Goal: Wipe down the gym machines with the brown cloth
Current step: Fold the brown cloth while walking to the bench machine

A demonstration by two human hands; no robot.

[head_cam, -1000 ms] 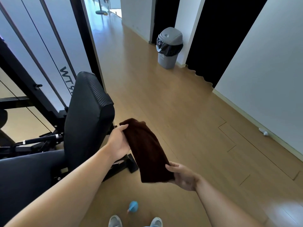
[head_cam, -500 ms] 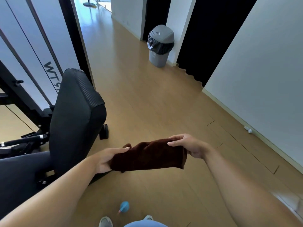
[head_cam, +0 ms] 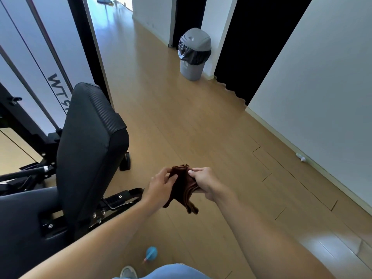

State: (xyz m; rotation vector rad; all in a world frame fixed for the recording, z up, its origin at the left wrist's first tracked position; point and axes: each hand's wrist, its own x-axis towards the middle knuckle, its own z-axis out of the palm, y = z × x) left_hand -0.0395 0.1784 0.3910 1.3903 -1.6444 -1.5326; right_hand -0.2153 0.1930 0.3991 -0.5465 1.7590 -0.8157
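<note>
The left fingers (head_cam: 169,179) curl round the near-left edge of the cloth (head_cam: 184,188), thumb on top, and the right fingers (head_cam: 196,171) pinch its far-right edge, thumb pressed down on the folds. Both the left hand (head_cam: 161,187) and the right hand (head_cam: 203,181) are thus grasping the cloth, close together, almost touching across it. The cloth is bunched between them in several layers, with stacked edges showing at the right and a loose corner hanging down toward the floor (head_cam: 201,127). It is held in mid-air, in front of the body and clear of everything else. Held so, with the edges gathered, it looks as if it is being folded into a pad that fits one palm, which would give a flat face for wiping.

Out from the hands, both forearms reach in from the near edge. To the left stands the machine's backrest (head_cam: 90,141), upright, near the left hand but apart from it, with the seat (head_cam: 24,218) lower and nearer and black frame bars behind. No wiping contact is made at this moment; the backrest seems the likeliest next surface, being nearest. On the floor near the feet lies a small blue thing (head_cam: 151,253), too small to identify. Far off, a grey bin (head_cam: 194,55) stands against the wall.
</note>
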